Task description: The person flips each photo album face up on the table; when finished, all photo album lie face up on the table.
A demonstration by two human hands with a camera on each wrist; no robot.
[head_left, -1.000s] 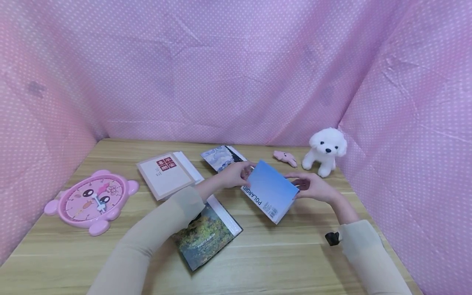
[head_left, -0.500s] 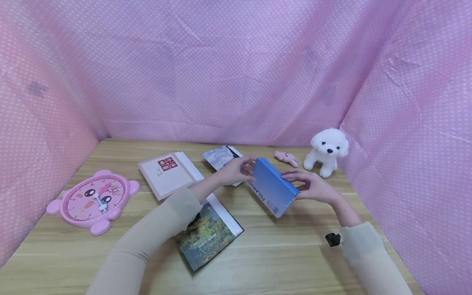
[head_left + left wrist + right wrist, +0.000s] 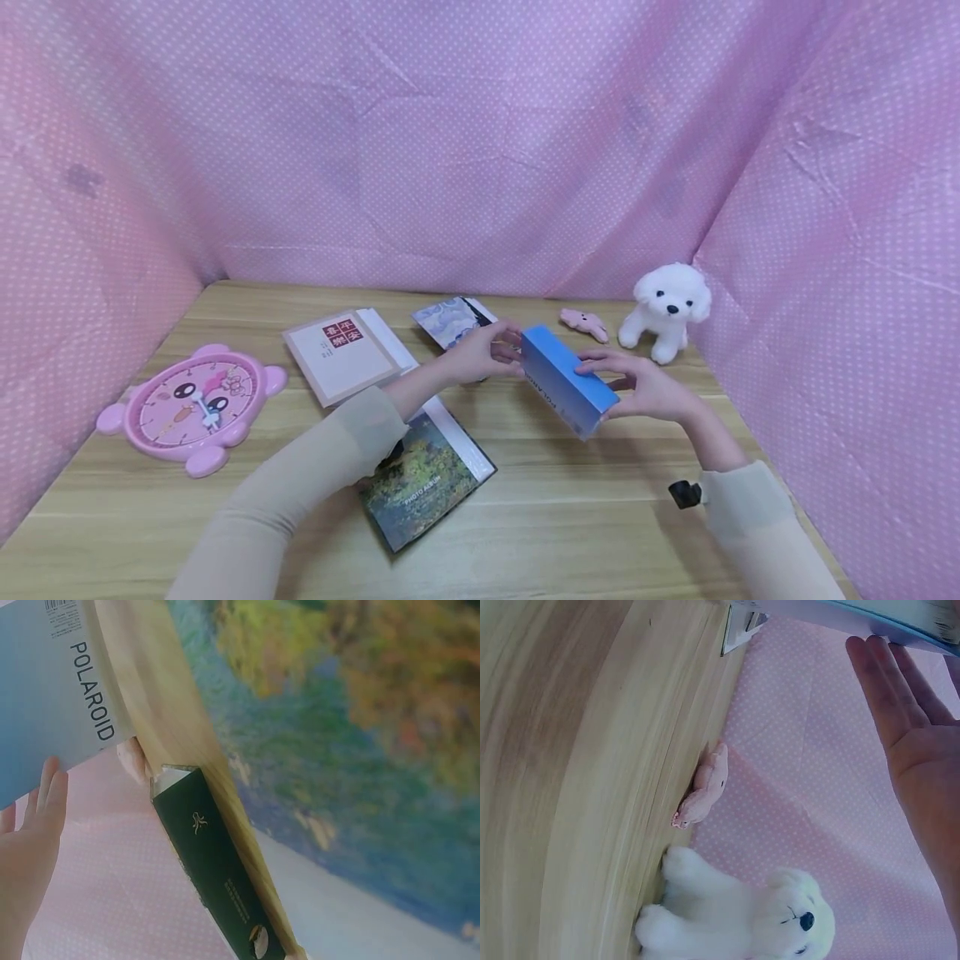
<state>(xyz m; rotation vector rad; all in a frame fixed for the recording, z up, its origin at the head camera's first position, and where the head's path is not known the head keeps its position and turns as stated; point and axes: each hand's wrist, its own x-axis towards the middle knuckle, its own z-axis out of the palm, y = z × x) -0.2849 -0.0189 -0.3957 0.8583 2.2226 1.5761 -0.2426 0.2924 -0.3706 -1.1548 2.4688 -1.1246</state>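
Note:
A blue photo album (image 3: 558, 383) marked POLAROID is held above the table between both hands, its bright blue spine turned upward. My left hand (image 3: 483, 350) grips the album's left end; the left wrist view shows its fingertips against the pale blue cover (image 3: 45, 705). At the other end my right hand (image 3: 648, 385) holds the album, fingers over the spine and thumb near the lower corner. Under the left forearm lies a dark green photo album (image 3: 423, 483) with a landscape cover. Behind the left hand is an album with a blue-and-white painted cover (image 3: 446, 321), partly hidden.
A cream album (image 3: 341, 358) with a red square print lies left of centre on the wooden table (image 3: 540, 533). The pink clock (image 3: 195, 408) is at far left. Toward the back right are a small pink plush (image 3: 583, 323) and a white plush dog (image 3: 667, 310).
Both hands have tipped the blue album, so its cover faces more downward and its spine shows on top. The right hand has shifted slightly right. The other albums stay put.

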